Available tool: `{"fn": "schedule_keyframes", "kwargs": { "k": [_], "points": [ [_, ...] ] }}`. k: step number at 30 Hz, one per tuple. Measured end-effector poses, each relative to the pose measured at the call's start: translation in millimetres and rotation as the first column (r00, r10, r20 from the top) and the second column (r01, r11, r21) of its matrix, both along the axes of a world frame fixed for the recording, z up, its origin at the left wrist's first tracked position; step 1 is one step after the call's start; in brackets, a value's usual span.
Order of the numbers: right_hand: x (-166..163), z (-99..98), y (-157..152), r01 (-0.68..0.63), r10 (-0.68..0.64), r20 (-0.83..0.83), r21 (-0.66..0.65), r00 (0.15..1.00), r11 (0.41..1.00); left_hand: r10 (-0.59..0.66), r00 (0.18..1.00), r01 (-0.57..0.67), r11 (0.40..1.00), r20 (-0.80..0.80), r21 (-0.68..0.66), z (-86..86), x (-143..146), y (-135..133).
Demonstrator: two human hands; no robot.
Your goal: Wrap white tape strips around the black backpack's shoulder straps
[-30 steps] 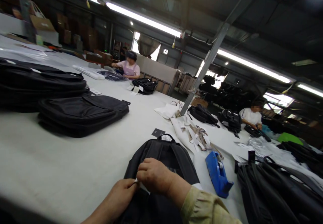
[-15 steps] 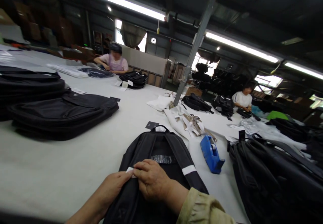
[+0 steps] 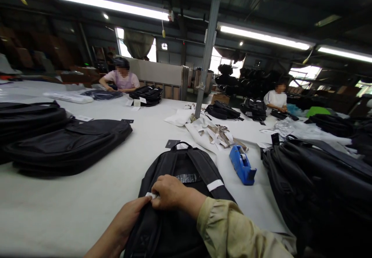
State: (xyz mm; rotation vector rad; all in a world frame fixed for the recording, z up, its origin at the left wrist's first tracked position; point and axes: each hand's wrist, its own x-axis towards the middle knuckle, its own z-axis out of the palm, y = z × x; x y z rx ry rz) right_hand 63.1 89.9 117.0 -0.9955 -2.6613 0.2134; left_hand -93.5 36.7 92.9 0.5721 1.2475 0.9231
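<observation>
A black backpack (image 3: 186,172) lies back-side up on the white table (image 3: 72,196) right in front of me. Its left shoulder strap carries a small white strip (image 3: 151,195). My left hand (image 3: 130,215) and my right hand (image 3: 170,192) both pinch that strip against the strap, fingertips touching. A second white strip (image 3: 215,184) sits on the right strap. My right arm wears a pale yellow sleeve (image 3: 232,231).
A blue tape dispenser (image 3: 241,165) lies right of the backpack, with paper scraps (image 3: 217,134) beyond it. Black bags are stacked at left (image 3: 66,143) and right (image 3: 316,184). A steel post (image 3: 206,49) rises from the table. Two other people (image 3: 122,79) (image 3: 276,99) work at the far side.
The camera has tilted down and turned, levelling the scene. My hands stay together on the left strap, now lower on it, still pinching the white strip.
</observation>
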Motion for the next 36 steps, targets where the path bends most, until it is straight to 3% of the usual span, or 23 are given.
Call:
{"fn": "schedule_keyframes", "kwargs": {
  "k": [3,5,10,13,18,21,23,28,32,36],
  "points": [
    [7,-4.8,0,-0.050,0.051,-0.018,0.071,0.999,0.996,-0.021,0.999,0.022,0.999,0.051,-0.032,6.0,3,-2],
    [14,-6.3,-3,-0.059,0.062,-0.032,0.107,0.998,0.993,-0.028,1.000,0.028,1.000,0.002,-0.014,6.8,3,-2],
    [31,-3.7,-18,0.040,-0.026,-0.121,0.114,0.992,0.993,-0.044,0.994,0.049,0.997,-0.099,0.055,-1.4,-2,1],
    [35,-6.7,-24,0.001,0.009,-0.074,0.134,0.997,0.991,-0.047,0.991,0.055,0.997,-0.123,0.061,-4.7,-3,0],
    [33,-15.4,-24,0.025,-0.017,-0.115,0.068,0.993,0.997,-0.070,0.993,0.076,0.995,-0.099,0.061,-6.8,-2,0],
    [30,-14.5,-20,0.068,-0.062,-0.181,0.026,0.982,0.997,-0.054,0.996,0.056,0.998,-0.065,0.038,-9.6,-2,1],
    [28,-10.9,-15,0.055,-0.050,-0.139,0.030,0.989,0.998,-0.049,0.997,0.051,0.998,-0.063,0.027,-9.0,-2,1],
    [25,3.8,-1,-0.102,0.096,0.063,0.116,0.993,0.988,-0.072,0.993,0.076,0.996,-0.091,0.042,4.1,1,-5],
    [23,16.3,12,-0.359,0.330,0.179,0.165,0.927,0.919,-0.058,0.983,0.079,0.990,-0.174,0.118,7.9,2,-8],
    [20,22.5,23,-0.479,0.417,0.298,0.178,0.859,0.859,-0.061,0.972,0.096,0.984,-0.228,0.148,0.6,-1,-7]
  ]
}}
